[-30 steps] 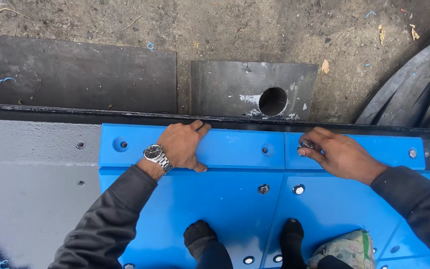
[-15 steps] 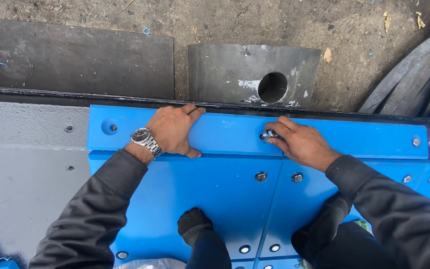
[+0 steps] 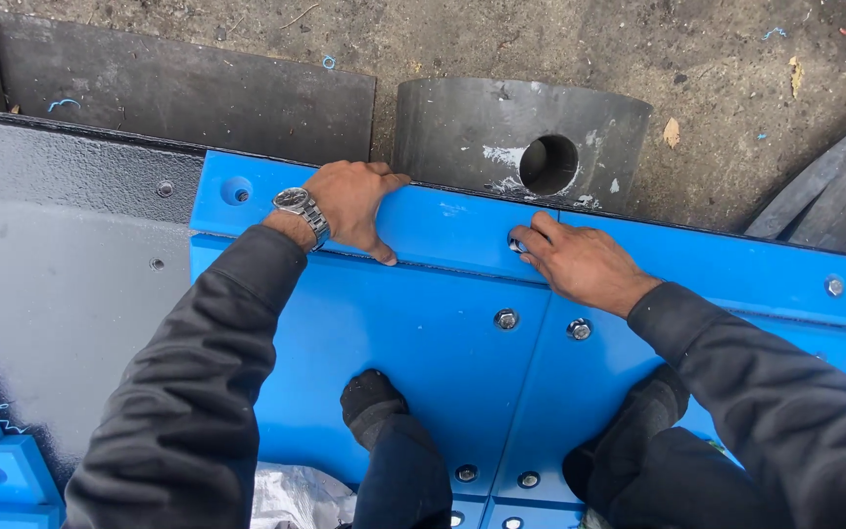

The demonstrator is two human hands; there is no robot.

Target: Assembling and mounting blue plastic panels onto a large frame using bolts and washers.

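Since 1 s earlier the right hand [image 3: 585, 263] had travelled left along the blue edge strip [image 3: 727, 269], from the right part of the frame to just right of centre. By 0.5 s earlier it had already reached that spot, so the last half second brought little further shift. Its fingertips [image 3: 531, 240] sat bunched at a small bolt [image 3: 516, 244] in a recessed hole of the strip. They appeared to pinch or turn the bolt head, though the fingers hid the grip itself.

The left hand [image 3: 350, 204] had kept its place, upper centre-left. It lay released and flat, palm down on the strip, thumb spread toward the lower panel, fingers curled over the far rim. A metal wristwatch [image 3: 298, 203] showed at its cuff.

Judgement: the work had moved from 1 fastener hole to the next one leftward; the left hand served as a brace.

The strip's long axis ran from left to right across the frame, sloping slightly down to the right. The bolt sat in the centre of the frame, shank hidden in the hole, so presumably pointing down into the panel.

2 more bolts [image 3: 506, 318] sat below, beside the seam of the lower blue panels [image 3: 364, 323]. A grey cylinder with a round hole [image 3: 521, 137] stood beyond the strip, on dirt.
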